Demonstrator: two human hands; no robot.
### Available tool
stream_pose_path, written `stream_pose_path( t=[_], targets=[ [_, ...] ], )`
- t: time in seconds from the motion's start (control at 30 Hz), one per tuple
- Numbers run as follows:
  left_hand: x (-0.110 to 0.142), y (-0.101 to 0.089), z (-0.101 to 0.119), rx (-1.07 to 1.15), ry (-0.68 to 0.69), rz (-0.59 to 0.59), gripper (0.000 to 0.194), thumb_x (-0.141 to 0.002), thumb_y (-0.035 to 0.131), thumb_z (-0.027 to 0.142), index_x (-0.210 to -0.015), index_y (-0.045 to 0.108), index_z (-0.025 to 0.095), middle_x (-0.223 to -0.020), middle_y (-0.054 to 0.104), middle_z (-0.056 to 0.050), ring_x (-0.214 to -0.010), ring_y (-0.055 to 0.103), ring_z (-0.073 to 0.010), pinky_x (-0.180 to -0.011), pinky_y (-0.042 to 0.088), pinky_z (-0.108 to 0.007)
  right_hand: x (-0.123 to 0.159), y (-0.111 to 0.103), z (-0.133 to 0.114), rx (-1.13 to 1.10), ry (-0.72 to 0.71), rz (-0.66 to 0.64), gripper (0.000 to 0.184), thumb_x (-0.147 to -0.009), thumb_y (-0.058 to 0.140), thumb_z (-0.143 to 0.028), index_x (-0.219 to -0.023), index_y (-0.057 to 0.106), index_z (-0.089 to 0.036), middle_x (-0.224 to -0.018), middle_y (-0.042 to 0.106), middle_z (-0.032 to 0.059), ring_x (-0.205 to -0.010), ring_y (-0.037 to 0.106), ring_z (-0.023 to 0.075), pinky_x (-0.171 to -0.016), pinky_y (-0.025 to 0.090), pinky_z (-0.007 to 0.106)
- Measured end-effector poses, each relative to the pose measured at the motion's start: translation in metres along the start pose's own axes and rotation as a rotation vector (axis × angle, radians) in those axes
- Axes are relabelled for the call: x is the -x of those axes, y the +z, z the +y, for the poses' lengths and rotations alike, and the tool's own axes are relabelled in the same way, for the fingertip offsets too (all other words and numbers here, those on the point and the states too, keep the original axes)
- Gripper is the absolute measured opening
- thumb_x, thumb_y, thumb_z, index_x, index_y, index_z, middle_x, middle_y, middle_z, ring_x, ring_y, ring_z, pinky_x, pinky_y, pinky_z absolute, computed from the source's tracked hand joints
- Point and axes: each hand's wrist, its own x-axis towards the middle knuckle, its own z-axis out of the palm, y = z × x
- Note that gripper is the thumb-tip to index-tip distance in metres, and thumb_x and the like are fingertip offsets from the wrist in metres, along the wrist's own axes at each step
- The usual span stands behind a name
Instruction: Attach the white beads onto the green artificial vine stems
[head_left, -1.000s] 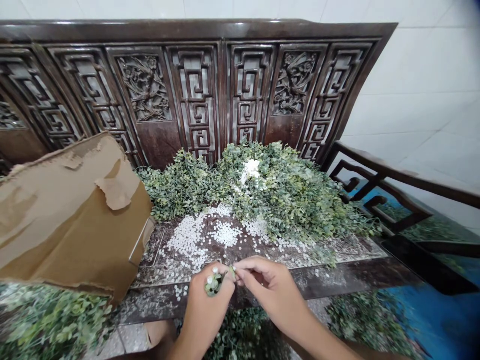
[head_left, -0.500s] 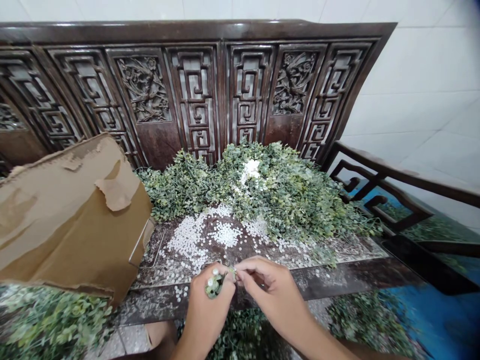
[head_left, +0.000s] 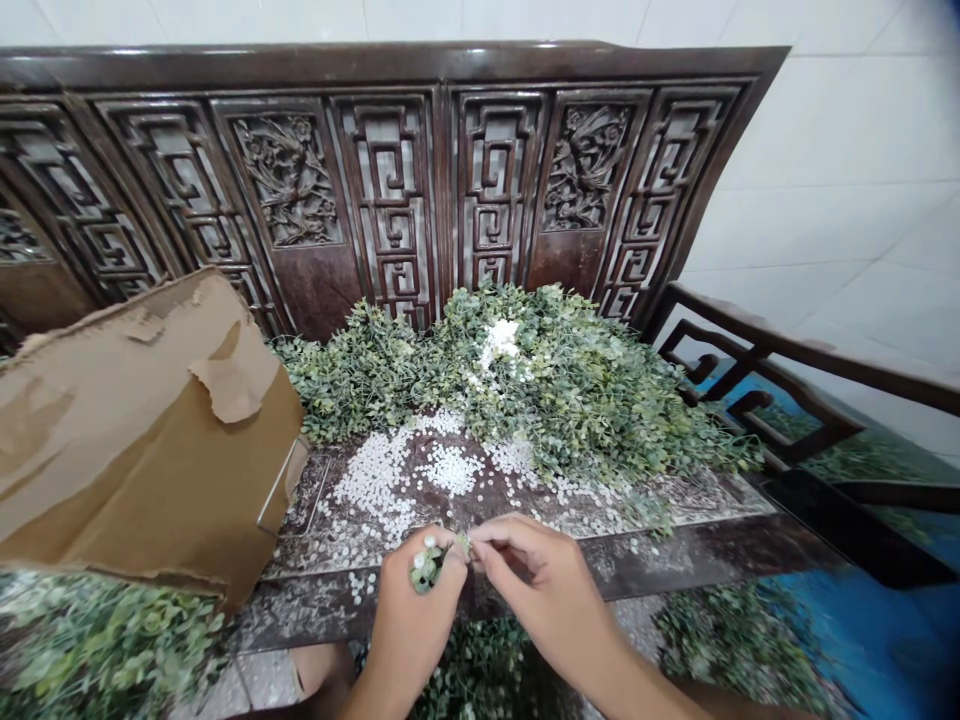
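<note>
Left grip [head_left: 415, 605] closed round leafy green sprig [head_left: 423, 573], white-dotted, right grip [head_left: 546, 572] pinching its tip

Foliage [head_left: 600, 400] on bench [head_left: 697, 560], cardboard [head_left: 172, 480] left, discs [head_left: 371, 480] in front

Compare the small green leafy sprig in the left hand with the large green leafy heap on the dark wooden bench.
Size: the small green leafy sprig is a tuft; the large green leafy heap is far bigger.
Place: the sprig is held in the left hand; the heap lies on the dark wooden bench.
White pieces: the sprig shows a couple; the heap bears a dense cluster.
Shared: both have small green leaves.
</note>
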Motion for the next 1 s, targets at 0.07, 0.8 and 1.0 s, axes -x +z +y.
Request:
stream_pose_path(
  t=[0.07,0.8,1.0],
  targets=[
    [-0.0002,0.0001,0.0003,-0.004,0.006,-0.001,0.022,-0.079,0.051,0.032,-0.063,0.055,0.018,-0.058,0.051,0.002,-0.058,0.047,-0.0139,-0.057,0.038,-0.022,0.0000,0.0013,0.0007,-0.002,0.003,0.009,0.021,-0.084,0.051,-0.017,-0.081,0.071,-0.022,-0.079,0.069,0.0021,-0.073,0.064,0.0157,-0.067,0.049,0.028],
    [-0.0016,0.0008,0.0002,-0.028,-0.022,-0.019,0.021,-0.078,0.050,0.032,-0.063,0.056,0.018,-0.060,0.054,0.002,-0.061,0.050,-0.0149,-0.059,0.039,-0.022,-0.0002,0.0031,0.0016,0.006,-0.003,0.027,0.023,-0.085,0.052,-0.017,-0.088,0.074,-0.023,-0.080,0.069,0.0024,-0.073,0.065,0.0156,-0.066,0.050,0.027],
    [-0.0017,0.0000,0.0034,-0.019,-0.005,-0.007,0.022,-0.079,0.050,0.033,-0.063,0.056,0.018,-0.059,0.053,0.002,-0.060,0.049,-0.0148,-0.058,0.039,-0.022,0.0004,0.0026,-0.0004,0.003,0.009,0.024,0.022,-0.084,0.051,-0.018,-0.085,0.073,-0.022,-0.079,0.069,0.0026,-0.073,0.065,0.0161,-0.065,0.050,0.027]
  ],
)
